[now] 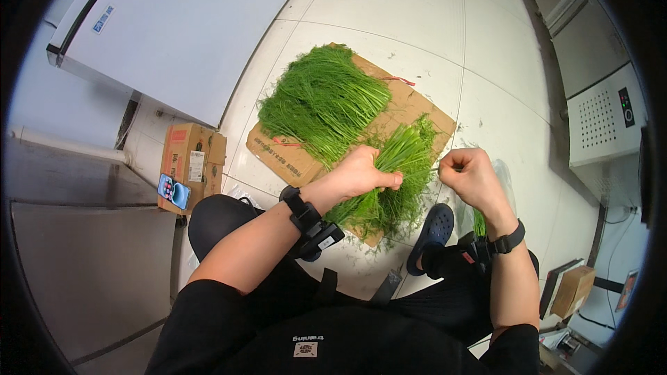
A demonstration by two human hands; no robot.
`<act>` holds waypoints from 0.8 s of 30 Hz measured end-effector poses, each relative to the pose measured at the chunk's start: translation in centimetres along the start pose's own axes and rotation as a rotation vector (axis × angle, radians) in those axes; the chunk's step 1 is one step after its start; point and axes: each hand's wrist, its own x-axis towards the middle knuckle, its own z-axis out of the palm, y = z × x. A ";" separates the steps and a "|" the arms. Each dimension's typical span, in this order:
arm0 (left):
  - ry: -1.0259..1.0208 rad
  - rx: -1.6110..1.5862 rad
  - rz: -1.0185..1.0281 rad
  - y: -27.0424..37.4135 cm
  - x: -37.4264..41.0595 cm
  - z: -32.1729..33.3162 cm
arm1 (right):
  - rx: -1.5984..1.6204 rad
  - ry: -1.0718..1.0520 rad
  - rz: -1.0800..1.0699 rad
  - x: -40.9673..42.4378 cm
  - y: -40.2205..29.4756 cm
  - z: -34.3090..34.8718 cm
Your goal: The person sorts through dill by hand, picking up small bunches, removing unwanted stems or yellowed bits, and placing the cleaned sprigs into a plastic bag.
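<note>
My left hand (359, 173) is closed around a bunch of feathery green herb (400, 150), which looks like dill or fennel fronds. Its pale stems point up and right, while leafy ends hang below my wrist. To the right of the bunch, the curled fingers of my right hand (471, 174) pinch a thin strand (434, 170), probably a stem, that runs towards the bunch. A large pile of the same herb (323, 99) lies beyond my left hand on a flattened cardboard sheet (417, 107). Loose fronds (401, 208) lie under and around the held bunch.
Red ties (400, 80) lie on the cardboard. A clear plastic bag (500, 182) with green stems stands behind my right wrist. At left, a phone (174, 191) rests on a carton (180, 159) near a white appliance (182, 26). My shoe (436, 226) stands close to the herbs.
</note>
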 end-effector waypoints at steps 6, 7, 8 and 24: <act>0.081 -0.177 0.007 1.0 -0.1 0.1 | 0.592 0.421 0.120 1.5 0.5 -1.1; 0.107 -0.216 0.008 0.6 0.0 -0.1 | 0.374 0.377 0.136 1.9 1.2 -1.6; 0.086 -0.254 0.045 0.0 0.3 -0.2 | 0.157 0.331 0.153 2.0 1.7 -2.2; 0.070 -0.298 -0.025 0.6 0.2 -0.3 | 0.810 0.145 0.159 2.8 1.5 0.8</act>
